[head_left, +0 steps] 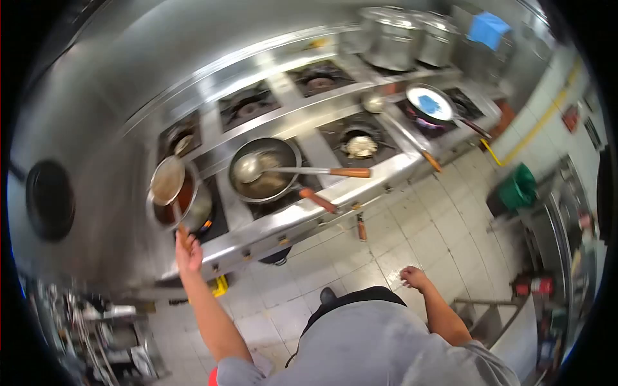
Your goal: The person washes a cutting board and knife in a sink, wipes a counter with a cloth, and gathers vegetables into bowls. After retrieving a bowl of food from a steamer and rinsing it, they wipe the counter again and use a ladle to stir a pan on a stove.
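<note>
My left hand is closed around the wooden handle of a round strainer, which looks like mesh but is blurred. The strainer's bowl is over a metal pot holding red-brown liquid, at the left end of the stove. A small orange flame shows beside that pot. To its right a wok sits on a burner, with a ladle lying across it. My right hand hangs over the floor by my body, fingers curled, with nothing visible in it.
Along the stove are several burners. A second ladle lies near a frying pan with something blue inside and flame beneath. Stockpots stand at the back right. A green-lined bin and a steel counter are to the right.
</note>
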Demonstrator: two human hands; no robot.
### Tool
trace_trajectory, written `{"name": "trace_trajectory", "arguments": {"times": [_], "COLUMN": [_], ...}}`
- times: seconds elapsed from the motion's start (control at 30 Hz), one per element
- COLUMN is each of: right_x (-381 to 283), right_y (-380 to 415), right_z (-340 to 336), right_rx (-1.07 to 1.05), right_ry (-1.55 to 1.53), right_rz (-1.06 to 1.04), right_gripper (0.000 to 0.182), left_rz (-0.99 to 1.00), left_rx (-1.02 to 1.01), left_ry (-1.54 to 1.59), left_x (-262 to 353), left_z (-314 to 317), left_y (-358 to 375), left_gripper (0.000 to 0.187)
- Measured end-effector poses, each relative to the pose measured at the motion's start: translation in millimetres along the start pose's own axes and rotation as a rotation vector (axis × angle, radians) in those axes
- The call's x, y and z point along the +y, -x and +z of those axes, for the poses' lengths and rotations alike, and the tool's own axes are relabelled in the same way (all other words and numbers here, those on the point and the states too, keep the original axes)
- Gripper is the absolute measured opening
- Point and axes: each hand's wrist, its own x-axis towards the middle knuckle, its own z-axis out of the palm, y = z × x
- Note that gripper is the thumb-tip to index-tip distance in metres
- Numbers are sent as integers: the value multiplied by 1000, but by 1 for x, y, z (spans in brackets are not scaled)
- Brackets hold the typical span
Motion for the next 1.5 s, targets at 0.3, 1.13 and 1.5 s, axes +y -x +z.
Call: {"name": "trace_trajectory", "arguments": {"times": [0.3, 1.13, 1.5], "right_x": [51, -429, -308], "right_y": [27, -113, -128], "right_z": [1, 6, -49], "right_rx": [3, -1080, -240], "right_ry": [-188, 21, 568], "right_rz": [217, -103, -967], "right_gripper": [28, 43, 27], "left_rz": [118, -277, -261], "left_rx": [64, 0, 125], "left_ry": [155, 87, 46], "left_x": [-15, -333, -322], "left_z": [34, 288, 285], "left_y": [32, 48, 37], "left_gripper": [71, 26, 27]}}
